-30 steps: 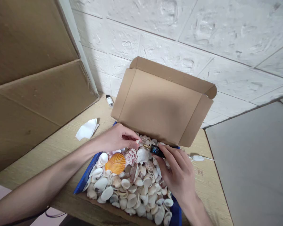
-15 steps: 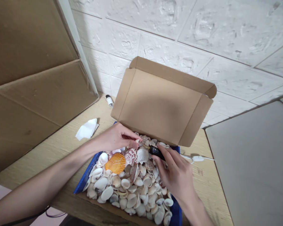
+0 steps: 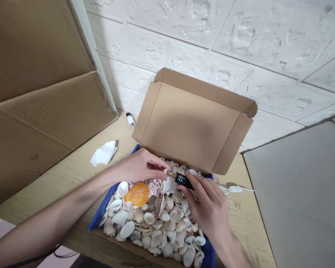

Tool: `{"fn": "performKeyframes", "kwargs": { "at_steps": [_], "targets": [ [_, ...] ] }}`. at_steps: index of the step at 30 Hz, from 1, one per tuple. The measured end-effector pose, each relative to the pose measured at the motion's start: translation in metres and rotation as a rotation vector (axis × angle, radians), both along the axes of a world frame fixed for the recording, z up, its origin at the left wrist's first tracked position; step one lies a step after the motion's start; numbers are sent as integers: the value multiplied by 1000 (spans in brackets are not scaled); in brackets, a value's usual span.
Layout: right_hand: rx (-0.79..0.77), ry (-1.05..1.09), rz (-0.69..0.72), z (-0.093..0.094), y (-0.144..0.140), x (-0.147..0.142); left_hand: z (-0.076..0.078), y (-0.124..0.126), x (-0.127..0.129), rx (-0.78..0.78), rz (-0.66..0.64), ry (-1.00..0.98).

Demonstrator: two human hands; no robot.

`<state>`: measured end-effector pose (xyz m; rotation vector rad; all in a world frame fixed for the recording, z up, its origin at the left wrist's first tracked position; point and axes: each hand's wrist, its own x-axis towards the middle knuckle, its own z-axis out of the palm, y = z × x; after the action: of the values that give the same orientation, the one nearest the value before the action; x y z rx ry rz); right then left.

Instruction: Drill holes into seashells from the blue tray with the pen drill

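- My left hand (image 3: 141, 167) pinches a small shell (image 3: 164, 171) between thumb and fingertips, fingers closed on it above the far end of the box.
- My right hand (image 3: 209, 208) has its fingers wrapped around a small black tool (image 3: 182, 180) with a lit green display; its brass tip meets the shell at 9 o'clock.
- Below both lies the shell pile (image 3: 159, 223) in the blue-sided cardboard box (image 3: 99, 217), an orange scallop (image 3: 137, 193) at 7 o'clock of my left hand.
- The raised lid (image 3: 190, 119) stands at 12 o'clock.
- On the worktop (image 3: 72, 167), a tissue (image 3: 104, 153) and small bottle (image 3: 130, 119) lie around 10 o'clock.
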<state>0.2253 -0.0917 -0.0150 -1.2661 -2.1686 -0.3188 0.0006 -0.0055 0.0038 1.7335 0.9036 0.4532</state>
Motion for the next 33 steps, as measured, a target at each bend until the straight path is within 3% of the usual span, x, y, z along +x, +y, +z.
{"fn": "performKeyframes", "kwargs": {
  "at_steps": [17,20,26,33],
  "targets": [
    [88,38,-18,3,-2,1,-2,1,1,-63,-11,-70],
    [53,25,-7,2,-1,0,-2,0,1,-89,0,-61],
    [-164,-33,62,2,0,-4,-1,1,2,-31,3,4],
    [-173,-41,70,3,0,-5,-2,0,1,22,17,19]
  ]
}}
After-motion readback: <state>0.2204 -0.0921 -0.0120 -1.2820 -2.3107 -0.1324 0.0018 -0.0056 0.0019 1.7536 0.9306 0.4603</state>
